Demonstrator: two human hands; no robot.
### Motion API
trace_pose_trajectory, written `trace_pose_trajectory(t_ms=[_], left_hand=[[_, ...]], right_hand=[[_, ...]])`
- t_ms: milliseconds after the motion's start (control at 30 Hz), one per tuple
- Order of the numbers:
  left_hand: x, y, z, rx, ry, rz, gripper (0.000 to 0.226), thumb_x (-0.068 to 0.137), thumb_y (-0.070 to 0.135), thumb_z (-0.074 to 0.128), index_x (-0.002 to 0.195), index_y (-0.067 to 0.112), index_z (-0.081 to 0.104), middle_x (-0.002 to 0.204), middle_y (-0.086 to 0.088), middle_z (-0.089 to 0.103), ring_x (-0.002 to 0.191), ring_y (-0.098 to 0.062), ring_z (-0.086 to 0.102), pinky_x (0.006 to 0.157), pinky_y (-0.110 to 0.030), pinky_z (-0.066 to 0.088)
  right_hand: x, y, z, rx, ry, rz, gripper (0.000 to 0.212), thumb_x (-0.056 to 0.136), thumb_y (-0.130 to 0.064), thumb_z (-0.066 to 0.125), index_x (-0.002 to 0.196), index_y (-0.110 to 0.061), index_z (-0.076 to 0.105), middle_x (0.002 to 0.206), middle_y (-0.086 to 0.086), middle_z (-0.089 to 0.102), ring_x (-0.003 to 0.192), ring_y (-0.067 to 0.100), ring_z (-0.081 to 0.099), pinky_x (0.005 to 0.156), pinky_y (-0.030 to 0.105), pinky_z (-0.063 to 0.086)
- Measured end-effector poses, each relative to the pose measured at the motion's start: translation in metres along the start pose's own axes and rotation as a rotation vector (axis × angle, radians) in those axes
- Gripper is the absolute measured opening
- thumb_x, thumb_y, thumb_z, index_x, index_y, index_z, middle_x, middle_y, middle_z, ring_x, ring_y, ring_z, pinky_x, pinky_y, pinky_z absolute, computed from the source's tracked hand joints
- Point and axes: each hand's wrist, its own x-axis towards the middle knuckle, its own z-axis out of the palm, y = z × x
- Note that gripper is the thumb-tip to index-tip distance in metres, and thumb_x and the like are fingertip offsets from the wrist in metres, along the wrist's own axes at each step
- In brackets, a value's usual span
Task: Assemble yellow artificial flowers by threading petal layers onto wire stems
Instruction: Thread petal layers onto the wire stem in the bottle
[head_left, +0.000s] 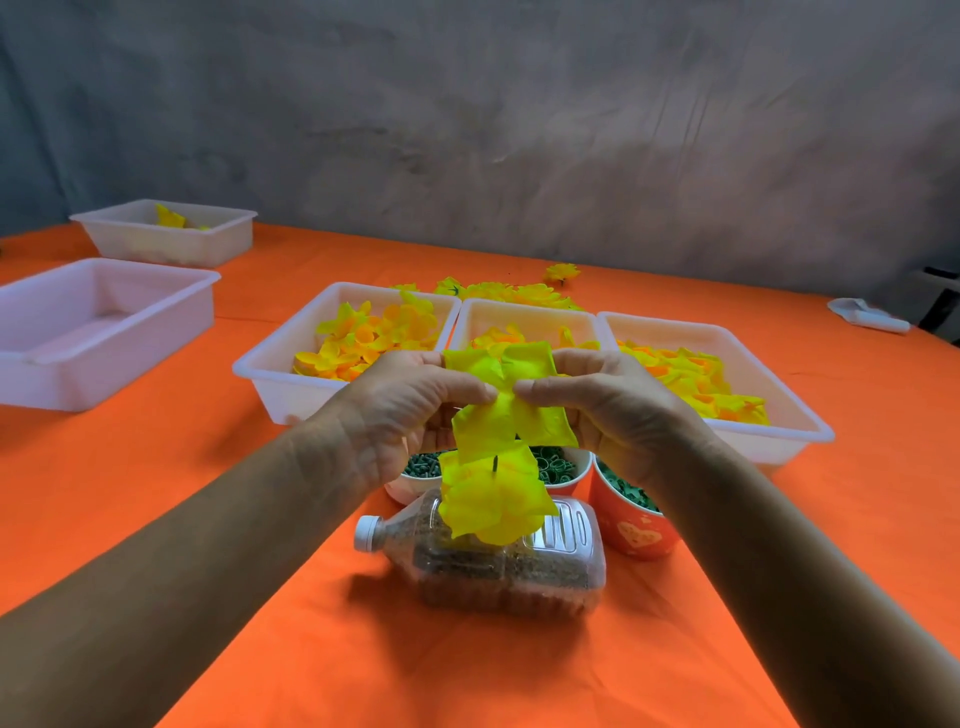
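My left hand (410, 410) and my right hand (608, 410) both pinch one yellow petal layer (511, 400) at its middle, thumbs nearly touching. It hangs just above a thin dark wire stem (495, 462) that pokes up through yellow petal layers (493, 504) lying beneath it. That stack sits on a clear plastic bottle (498, 571) lying on its side and filled with brown grains. The stem's lower part is hidden by the petals.
Three white trays of yellow petals (270, 374) (470, 322) (779, 415) stand behind my hands. Cups of green parts (636, 530) (566, 475) sit by the bottle. Finished flowers (519, 293) lie at the back; two more white trays (104, 332) (166, 234) stand left on the orange cloth.
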Motion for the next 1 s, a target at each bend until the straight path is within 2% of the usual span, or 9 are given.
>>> trace_pose_trajectory(t_ms=[33,100,167,233,333,567,767,900,1000], left_hand=[[-0.002,-0.001,0.000,0.013,-0.004,-0.010,0.024,0.073,0.000,0.069,0.096,0.005,0.065,0.079,-0.009,0.071,0.066,-0.019,0.067,0.069,-0.035,0.057],[-0.005,-0.001,0.000,0.034,-0.011,-0.021,0.040,0.063,0.007,0.075,0.102,0.004,0.066,0.083,-0.011,0.071,0.070,-0.021,0.067,0.079,-0.040,0.054],[-0.006,-0.002,0.001,0.040,-0.004,-0.031,0.055,0.053,0.010,0.076,0.106,0.002,0.064,0.083,-0.012,0.072,0.066,-0.020,0.068,0.074,-0.039,0.056],[-0.005,-0.005,0.001,0.044,0.017,-0.040,0.053,0.060,0.003,0.077,0.111,-0.001,0.062,0.091,-0.017,0.070,0.070,-0.023,0.066,0.074,-0.038,0.054],[-0.003,-0.008,0.001,0.050,0.040,-0.063,0.045,0.070,-0.002,0.073,0.113,-0.003,0.061,0.091,-0.019,0.069,0.072,-0.026,0.062,0.073,-0.037,0.051],[0.004,-0.011,0.002,0.029,0.020,-0.106,0.026,0.073,-0.002,0.070,0.097,0.003,0.063,0.080,-0.013,0.064,0.064,-0.022,0.060,0.066,-0.032,0.048],[0.014,-0.015,-0.002,0.004,-0.020,-0.106,0.011,0.070,0.003,0.072,0.077,0.008,0.065,0.065,-0.007,0.069,0.054,-0.017,0.066,0.055,-0.027,0.054],[0.021,-0.019,-0.013,0.034,-0.176,-0.136,0.016,0.055,0.016,0.082,0.070,0.017,0.077,0.075,-0.004,0.074,0.068,-0.017,0.072,0.055,-0.028,0.056],[0.025,-0.022,-0.019,0.041,-0.224,-0.194,0.026,0.052,0.026,0.086,0.077,0.026,0.078,0.085,-0.004,0.075,0.080,-0.017,0.072,0.063,-0.028,0.056]], right_hand=[[-0.001,0.001,0.000,-0.012,0.019,0.022,0.078,0.047,-0.011,0.077,0.121,-0.002,0.054,0.092,0.011,0.072,0.074,0.021,0.071,0.080,0.041,0.055],[-0.003,0.002,0.003,-0.043,0.046,0.048,0.092,0.041,-0.013,0.077,0.128,-0.003,0.049,0.094,0.011,0.071,0.078,0.022,0.071,0.087,0.045,0.052],[-0.004,0.001,0.006,-0.077,0.047,0.067,0.081,0.040,-0.014,0.078,0.118,-0.005,0.056,0.098,0.013,0.070,0.085,0.026,0.069,0.094,0.050,0.048],[-0.005,-0.001,0.007,-0.112,0.035,0.082,0.066,0.042,-0.014,0.078,0.106,-0.010,0.063,0.096,0.014,0.072,0.089,0.028,0.069,0.097,0.054,0.045],[-0.003,0.001,0.006,-0.146,0.015,0.143,0.074,0.056,-0.007,0.079,0.125,-0.001,0.054,0.104,0.018,0.069,0.099,0.034,0.066,0.098,0.053,0.045],[0.003,0.004,0.004,-0.067,0.008,0.185,0.071,0.066,0.002,0.074,0.131,0.001,0.045,0.101,0.020,0.069,0.084,0.028,0.067,0.087,0.045,0.050],[0.006,0.003,0.002,-0.018,-0.008,0.171,0.067,0.069,0.001,0.073,0.130,0.001,0.046,0.091,0.014,0.070,0.073,0.023,0.069,0.058,0.030,0.053],[0.009,0.004,0.002,-0.024,-0.008,0.192,0.063,0.071,0.000,0.072,0.128,0.000,0.047,0.081,0.010,0.069,0.067,0.020,0.068,0.054,0.026,0.051],[0.011,0.008,0.000,-0.008,-0.030,0.211,0.054,0.071,0.000,0.071,0.121,-0.004,0.048,0.079,0.010,0.069,0.067,0.021,0.067,0.063,0.030,0.052]])
